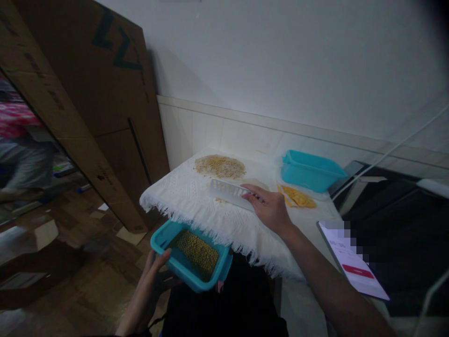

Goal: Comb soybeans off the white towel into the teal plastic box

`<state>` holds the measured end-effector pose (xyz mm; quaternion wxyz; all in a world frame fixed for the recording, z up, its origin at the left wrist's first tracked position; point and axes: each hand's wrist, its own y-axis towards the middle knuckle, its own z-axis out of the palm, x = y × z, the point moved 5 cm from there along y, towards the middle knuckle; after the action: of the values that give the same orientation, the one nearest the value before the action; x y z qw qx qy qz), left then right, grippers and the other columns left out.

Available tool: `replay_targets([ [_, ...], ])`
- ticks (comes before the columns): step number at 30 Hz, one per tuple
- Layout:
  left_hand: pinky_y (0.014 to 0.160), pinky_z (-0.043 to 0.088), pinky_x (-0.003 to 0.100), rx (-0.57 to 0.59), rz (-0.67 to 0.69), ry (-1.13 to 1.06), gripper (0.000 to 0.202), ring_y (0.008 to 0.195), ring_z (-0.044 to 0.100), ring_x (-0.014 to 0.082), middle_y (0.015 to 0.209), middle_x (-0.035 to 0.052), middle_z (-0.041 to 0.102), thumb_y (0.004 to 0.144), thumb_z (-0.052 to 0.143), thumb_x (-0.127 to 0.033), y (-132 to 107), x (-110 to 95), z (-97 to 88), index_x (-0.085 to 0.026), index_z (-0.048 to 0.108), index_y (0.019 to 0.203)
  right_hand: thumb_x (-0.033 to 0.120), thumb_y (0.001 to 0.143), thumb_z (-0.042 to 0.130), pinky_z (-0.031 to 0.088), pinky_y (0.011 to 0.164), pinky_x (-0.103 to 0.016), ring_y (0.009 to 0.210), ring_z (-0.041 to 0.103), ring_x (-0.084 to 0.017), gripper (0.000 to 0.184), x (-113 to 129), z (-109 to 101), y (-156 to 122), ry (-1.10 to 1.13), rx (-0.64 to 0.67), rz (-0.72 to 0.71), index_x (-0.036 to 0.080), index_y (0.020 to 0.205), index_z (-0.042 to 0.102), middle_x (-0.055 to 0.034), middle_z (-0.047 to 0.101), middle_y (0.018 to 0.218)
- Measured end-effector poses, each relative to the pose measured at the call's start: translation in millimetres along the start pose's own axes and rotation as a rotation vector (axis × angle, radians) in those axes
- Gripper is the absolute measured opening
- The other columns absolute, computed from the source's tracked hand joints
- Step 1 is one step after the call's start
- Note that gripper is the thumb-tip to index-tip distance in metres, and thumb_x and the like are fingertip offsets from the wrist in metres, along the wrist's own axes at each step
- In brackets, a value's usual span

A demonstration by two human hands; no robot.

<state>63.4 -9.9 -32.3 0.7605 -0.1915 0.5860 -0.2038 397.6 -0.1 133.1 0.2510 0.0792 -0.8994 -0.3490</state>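
My left hand (156, 267) grips the near left side of a teal plastic basin (206, 284), thumb over its rim. Yellowish-green beans (198, 252) lie inside it, below the table's fringed edge. My right hand (264, 206) is closed on the right end of a pale, flat tool with a row of slots (228, 191). The tool rests on or just above the white cloth (178, 187); I cannot tell which. A few loose beans lie close by its near edge. Behind it spreads a pile of yellow beans mixed with paler grains (220, 164).
At the back right stands a second teal basin (312, 171), with a crumpled yellow packet or cloth (298, 196) before it. A lit tablet (351, 262) lies to the right. A tall cardboard box (115, 107) flanks the left, and another person's leg (30, 159) shows beyond it.
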Motion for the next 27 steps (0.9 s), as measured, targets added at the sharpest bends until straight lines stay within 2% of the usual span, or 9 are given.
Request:
replay_targets([
  [4,0.078,0.066,0.052,-0.008,0.009,0.015,0.083,0.082,0.079,0.0300,0.133,0.0124,0.067,0.072,0.084,-0.057,0.0,-1.0,0.8,-0.037,0.048,0.144,0.022,0.094,0.067,0.062,0.072,-0.028,0.075,0.079,-0.018,0.026,0.2,3.3,-0.1,0.006,0.007,-0.013,0.028,0.116,0.081,-0.0024,0.084,0.101],
  [10,0.078,0.066,0.052,-0.006,0.014,0.030,0.074,0.086,0.080,0.0312,0.132,0.0125,0.068,0.077,0.081,-0.055,-2.3,-2.3,2.1,-0.037,0.051,0.142,0.021,0.093,0.069,0.064,0.072,-0.028,0.073,0.079,-0.018,0.026,3.6,4.8,-1.2,0.056,0.024,-0.027,0.027,0.116,0.081,-0.0015,0.084,0.099],
  [14,0.075,0.066,0.052,-0.022,0.021,0.025,0.079,0.082,0.079,0.0309,0.124,0.0113,0.069,0.073,0.083,-0.055,-0.8,-1.7,0.5,-0.037,0.050,0.142,0.022,0.093,0.069,0.065,0.071,-0.028,0.073,0.079,-0.018,0.026,6.2,4.3,-1.7,0.049,0.040,-0.025,0.028,0.115,0.081,-0.0011,0.084,0.098],
  [18,0.079,0.067,0.052,-0.015,0.006,0.010,0.085,0.084,0.080,0.0317,0.128,0.0120,0.069,0.070,0.085,-0.057,-0.2,-1.8,0.7,-0.037,0.049,0.144,0.022,0.094,0.069,0.065,0.072,-0.028,0.078,0.080,-0.018,0.026,9.9,3.3,-1.9,0.051,0.046,-0.034,0.029,0.116,0.081,-0.0004,0.084,0.100],
  [24,0.081,0.066,0.053,-0.006,0.001,0.020,0.074,0.085,0.080,0.0311,0.136,0.0146,0.066,0.077,0.081,-0.055,-3.5,-3.7,3.3,-0.036,0.050,0.141,0.022,0.094,0.069,0.064,0.072,-0.028,0.072,0.079,-0.018,0.025,18.7,0.5,-2.0,0.038,0.046,-0.066,0.028,0.116,0.081,-0.0012,0.084,0.100],
  [27,0.083,0.065,0.055,-0.006,-0.006,0.011,0.074,0.086,0.080,0.0313,0.139,0.0140,0.063,0.078,0.080,-0.055,-3.1,-2.8,3.5,-0.038,0.048,0.143,0.022,0.094,0.069,0.064,0.070,-0.028,0.073,0.079,-0.018,0.027,21.4,-1.2,-1.6,0.026,0.032,-0.064,0.029,0.117,0.080,-0.0013,0.084,0.101],
])
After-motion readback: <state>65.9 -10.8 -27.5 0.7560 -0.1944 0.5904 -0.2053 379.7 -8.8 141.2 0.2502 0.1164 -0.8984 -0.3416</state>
